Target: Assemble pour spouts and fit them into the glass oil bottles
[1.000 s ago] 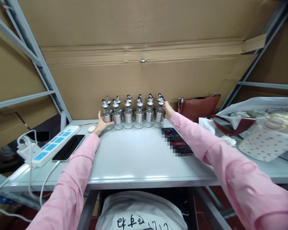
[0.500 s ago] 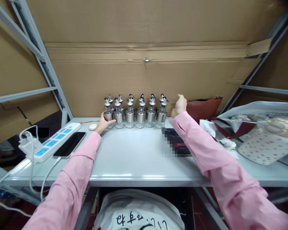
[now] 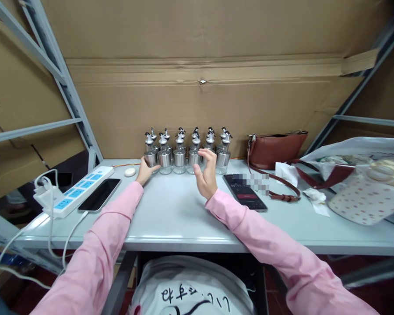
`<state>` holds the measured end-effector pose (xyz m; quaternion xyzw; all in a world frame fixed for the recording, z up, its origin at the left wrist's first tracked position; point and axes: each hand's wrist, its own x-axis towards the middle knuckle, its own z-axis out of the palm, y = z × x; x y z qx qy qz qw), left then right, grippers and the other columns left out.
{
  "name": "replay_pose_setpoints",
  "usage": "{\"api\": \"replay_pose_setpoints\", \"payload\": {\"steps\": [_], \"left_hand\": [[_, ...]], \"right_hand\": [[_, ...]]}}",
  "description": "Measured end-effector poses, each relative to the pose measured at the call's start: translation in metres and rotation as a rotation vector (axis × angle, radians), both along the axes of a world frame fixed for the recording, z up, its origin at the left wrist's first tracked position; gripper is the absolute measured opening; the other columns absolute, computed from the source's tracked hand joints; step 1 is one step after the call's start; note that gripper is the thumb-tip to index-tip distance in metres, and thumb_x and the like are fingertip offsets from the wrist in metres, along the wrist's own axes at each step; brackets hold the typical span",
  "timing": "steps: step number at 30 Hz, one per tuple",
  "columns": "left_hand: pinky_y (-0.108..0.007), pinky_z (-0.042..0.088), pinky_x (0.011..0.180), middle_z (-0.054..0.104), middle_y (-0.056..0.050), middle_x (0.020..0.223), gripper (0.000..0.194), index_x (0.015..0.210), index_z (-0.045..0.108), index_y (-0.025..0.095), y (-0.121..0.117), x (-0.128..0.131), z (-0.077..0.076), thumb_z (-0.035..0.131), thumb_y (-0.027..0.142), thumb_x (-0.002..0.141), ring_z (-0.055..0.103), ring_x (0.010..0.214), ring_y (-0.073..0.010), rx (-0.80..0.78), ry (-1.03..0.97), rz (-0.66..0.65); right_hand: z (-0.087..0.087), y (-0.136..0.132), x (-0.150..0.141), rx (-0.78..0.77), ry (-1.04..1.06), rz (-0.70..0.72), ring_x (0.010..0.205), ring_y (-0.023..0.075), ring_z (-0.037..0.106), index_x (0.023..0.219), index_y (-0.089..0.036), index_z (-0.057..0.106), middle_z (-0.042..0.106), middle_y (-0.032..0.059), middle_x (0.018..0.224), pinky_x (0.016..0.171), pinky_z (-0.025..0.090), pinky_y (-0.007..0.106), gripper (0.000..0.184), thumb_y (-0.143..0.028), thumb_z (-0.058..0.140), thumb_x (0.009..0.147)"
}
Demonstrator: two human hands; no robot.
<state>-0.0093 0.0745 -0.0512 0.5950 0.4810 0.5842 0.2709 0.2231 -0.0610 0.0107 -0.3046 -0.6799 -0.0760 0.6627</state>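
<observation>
Several small glass bottles point(image 3: 180, 153) with steel bands and pour spouts stand in two rows at the back of the grey table point(image 3: 170, 214), against cardboard. My left hand point(image 3: 145, 170) curls round the leftmost front bottle point(image 3: 150, 154). My right hand point(image 3: 206, 175) hovers in front of the bottles' right half with fingers spread and nothing in it, close to the bottles but apart from them.
A dark phone point(image 3: 246, 191) lies right of my right hand, beside a brown bag point(image 3: 276, 148) with its strap. On the left are a white power strip point(image 3: 75, 192), another phone point(image 3: 100, 195) and a small white oval object point(image 3: 130, 172). Spotted and white bags point(image 3: 364, 192) fill the right.
My right hand left the rightmost bottles, lifted toward the brown bag, then came back left and down in front of the row. My left hand stayed on the leftmost bottle.
</observation>
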Motion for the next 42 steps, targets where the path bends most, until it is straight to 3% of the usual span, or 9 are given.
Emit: {"api": "replay_pose_setpoints", "payload": {"steps": [4,7,16,23,29,34,38,42], "left_hand": [[-0.037,0.032,0.104,0.043,-0.014,0.13,0.084,0.122,0.029,0.018,0.001,-0.001,-0.001,0.079,0.027,0.054,0.044,0.121,-0.0226,0.016,-0.003,-0.001],[-0.038,0.035,0.102,0.049,-0.013,0.123,0.075,0.117,0.034,0.017,-0.001,-0.003,0.0,0.077,0.028,0.056,0.049,0.115,-0.0227,-0.033,0.032,0.013],[-0.038,0.041,0.091,0.056,-0.006,0.103,0.057,0.101,0.043,0.017,-0.009,-0.002,0.006,0.075,0.028,0.055,0.055,0.099,-0.0219,-0.044,0.103,0.084],[-0.034,0.043,0.083,0.053,-0.002,0.091,0.052,0.092,0.042,0.017,-0.033,0.012,0.019,0.074,0.023,0.052,0.055,0.09,-0.0199,0.077,0.236,0.266],[-0.029,0.044,0.077,0.057,-0.001,0.089,0.054,0.099,0.04,0.02,-0.076,0.058,0.035,0.073,0.026,0.057,0.058,0.083,-0.0173,0.184,0.171,0.133],[-0.028,0.045,0.073,0.059,-0.003,0.092,0.057,0.101,0.04,0.02,-0.113,0.097,0.036,0.074,0.024,0.056,0.059,0.082,-0.0171,0.248,0.094,-0.056],[-0.027,0.046,0.071,0.06,-0.004,0.096,0.062,0.103,0.04,0.019,-0.129,0.107,0.029,0.076,0.023,0.053,0.06,0.083,-0.0178,0.209,0.152,-0.212],[-0.028,0.047,0.072,0.06,-0.005,0.099,0.063,0.105,0.041,0.019,-0.132,0.106,0.024,0.076,0.021,0.052,0.061,0.085,-0.0178,0.225,0.163,-0.274]], "right_hand": [[-0.002,-0.005,0.004,0.08,-0.179,-0.01,0.112,0.0227,0.044,0.118,-0.025,0.04,0.046,0.0102,0.117,0.095,0.038,0.046,0.031,-0.024,0.04,0.087],[-0.002,-0.006,0.006,0.107,-0.28,-0.015,0.111,0.0242,0.045,0.12,-0.027,0.038,0.047,0.01,0.116,0.093,0.038,0.047,0.033,-0.026,0.04,0.087],[-0.003,-0.002,0.012,0.135,-0.278,-0.027,0.109,0.024,0.045,0.121,-0.025,0.038,0.047,0.0104,0.114,0.091,0.039,0.045,0.035,-0.024,0.042,0.086],[-0.003,-0.002,0.012,0.12,-0.249,-0.037,0.107,0.0245,0.046,0.119,-0.024,0.039,0.048,0.0105,0.112,0.09,0.04,0.046,0.033,-0.025,0.044,0.086],[-0.003,-0.002,0.011,0.044,-0.157,-0.002,0.108,0.0245,0.047,0.118,-0.022,0.042,0.049,0.0116,0.112,0.093,0.04,0.047,0.032,-0.03,0.044,0.087],[-0.003,-0.006,0.004,-0.056,-0.114,0.12,0.114,0.0248,0.047,0.122,-0.021,0.041,0.05,0.0136,0.119,0.094,0.042,0.045,0.038,-0.037,0.043,0.088],[-0.005,-0.019,-0.005,-0.129,-0.138,0.21,0.107,0.0232,0.056,0.116,-0.021,0.046,0.058,0.0123,0.111,0.09,0.045,0.041,0.034,-0.04,0.039,0.09],[-0.008,-0.03,-0.01,-0.143,-0.101,0.261,0.102,0.0216,0.059,0.117,-0.022,0.044,0.062,0.0107,0.109,0.086,0.048,0.038,0.034,-0.041,0.039,0.09]]}}
